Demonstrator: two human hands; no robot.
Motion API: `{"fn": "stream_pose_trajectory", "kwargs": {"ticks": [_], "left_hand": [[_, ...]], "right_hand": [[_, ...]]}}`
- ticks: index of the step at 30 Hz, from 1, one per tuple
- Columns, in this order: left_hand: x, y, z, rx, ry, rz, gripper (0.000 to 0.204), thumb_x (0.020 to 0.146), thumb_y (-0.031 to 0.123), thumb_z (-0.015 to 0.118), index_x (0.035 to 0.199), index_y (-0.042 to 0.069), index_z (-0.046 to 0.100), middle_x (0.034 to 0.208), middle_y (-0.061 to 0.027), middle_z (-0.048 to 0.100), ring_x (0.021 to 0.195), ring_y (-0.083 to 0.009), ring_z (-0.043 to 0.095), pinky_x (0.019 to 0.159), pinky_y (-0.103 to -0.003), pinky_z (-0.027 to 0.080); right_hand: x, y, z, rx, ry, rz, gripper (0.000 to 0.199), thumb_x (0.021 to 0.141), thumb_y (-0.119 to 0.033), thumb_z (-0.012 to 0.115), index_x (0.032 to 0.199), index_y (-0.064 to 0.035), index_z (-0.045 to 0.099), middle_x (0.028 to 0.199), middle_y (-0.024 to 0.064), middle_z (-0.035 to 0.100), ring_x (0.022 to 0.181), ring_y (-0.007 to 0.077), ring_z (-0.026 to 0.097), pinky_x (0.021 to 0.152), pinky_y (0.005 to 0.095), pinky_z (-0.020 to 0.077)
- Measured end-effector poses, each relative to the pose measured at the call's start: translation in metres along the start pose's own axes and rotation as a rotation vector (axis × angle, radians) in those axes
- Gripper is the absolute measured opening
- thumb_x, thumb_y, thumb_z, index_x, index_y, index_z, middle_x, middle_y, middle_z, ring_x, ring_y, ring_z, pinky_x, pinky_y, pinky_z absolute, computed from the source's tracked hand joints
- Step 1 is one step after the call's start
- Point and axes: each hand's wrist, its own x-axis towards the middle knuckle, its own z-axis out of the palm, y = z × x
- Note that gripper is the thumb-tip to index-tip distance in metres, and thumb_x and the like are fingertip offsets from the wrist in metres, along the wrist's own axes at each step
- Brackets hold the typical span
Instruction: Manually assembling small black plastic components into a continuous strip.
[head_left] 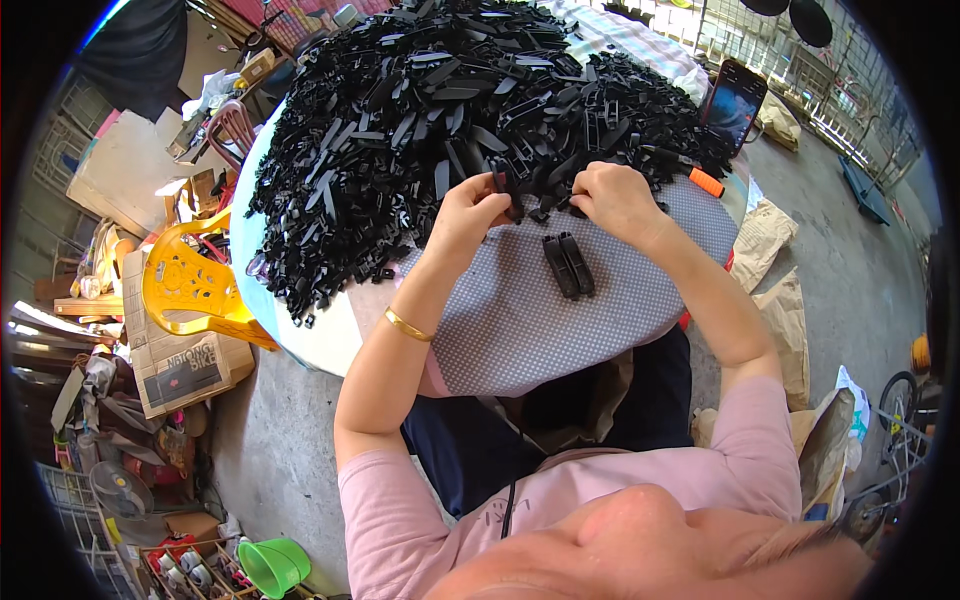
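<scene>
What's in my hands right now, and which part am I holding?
Your left hand has a thumb-and-finger grip on a black piece, at its left side. Whether your right hand holds anything cannot be told.

Daylight enters through the metal grille (850, 70) at upper right; the corner around the electric fan (120, 488) is dimmer. Glints pick out some black plastic parts (470, 130), otherwise merging darkly. Fisheye distortion curves everything toward a black rim.

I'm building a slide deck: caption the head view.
Left hand holding a black part, right hand by the heap, two pieces lying on the cloth.
</scene>
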Motion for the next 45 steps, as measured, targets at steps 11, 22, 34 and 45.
{"fn": "stream_pose_trajectory", "kwargs": {"ticks": [11, 22, 34, 45], "left_hand": [[-0.002, 0.002, 0.007, -0.297, -0.072, 0.016, 0.037, 0.080, 0.004, 0.060, 0.116, -0.002, 0.052, 0.093, -0.0049, 0.058, 0.085, -0.0116, 0.058, 0.078, -0.028, 0.051], [-0.009, -0.004, 0.026, 0.281, 0.047, 0.222, 0.035, 0.080, 0.002, 0.061, 0.112, -0.003, 0.047, 0.088, -0.0042, 0.059, 0.079, -0.0105, 0.059, 0.069, -0.023, 0.050], [-0.011, 0.002, 0.024, -0.423, -0.163, 0.106, 0.038, 0.090, 0.008, 0.051, 0.126, -0.002, 0.043, 0.105, -0.0086, 0.059, 0.092, -0.0165, 0.061, 0.084, -0.031, 0.051], [-0.011, 0.003, 0.020, -0.386, -0.112, 0.097, 0.037, 0.088, 0.007, 0.054, 0.124, 0.000, 0.047, 0.101, -0.0064, 0.059, 0.089, -0.0131, 0.060, 0.079, -0.029, 0.053]], "right_hand": [[0.025, -0.034, -0.018, 0.641, 0.286, -0.180, 0.009, 0.075, -0.004, 0.063, 0.081, 0.0016, 0.059, 0.068, 0.0076, 0.060, 0.060, 0.0111, 0.059, 0.055, 0.0235, 0.0469], [0.010, -0.042, -0.002, 0.701, 0.453, -0.265, 0.013, 0.074, -0.001, 0.061, 0.087, 0.0002, 0.063, 0.075, 0.0080, 0.061, 0.063, 0.0150, 0.061, 0.055, 0.0239, 0.0493], [0.011, -0.036, -0.004, 0.657, 0.513, -0.214, 0.012, 0.075, 0.000, 0.063, 0.086, 0.0005, 0.063, 0.073, 0.0070, 0.060, 0.059, 0.0142, 0.060, 0.052, 0.0234, 0.0480], [0.009, -0.034, -0.008, 0.537, 0.440, -0.393, 0.017, 0.076, -0.007, 0.060, 0.091, 0.0002, 0.065, 0.080, 0.0077, 0.062, 0.064, 0.0219, 0.061, 0.055, 0.0290, 0.0497]]}}
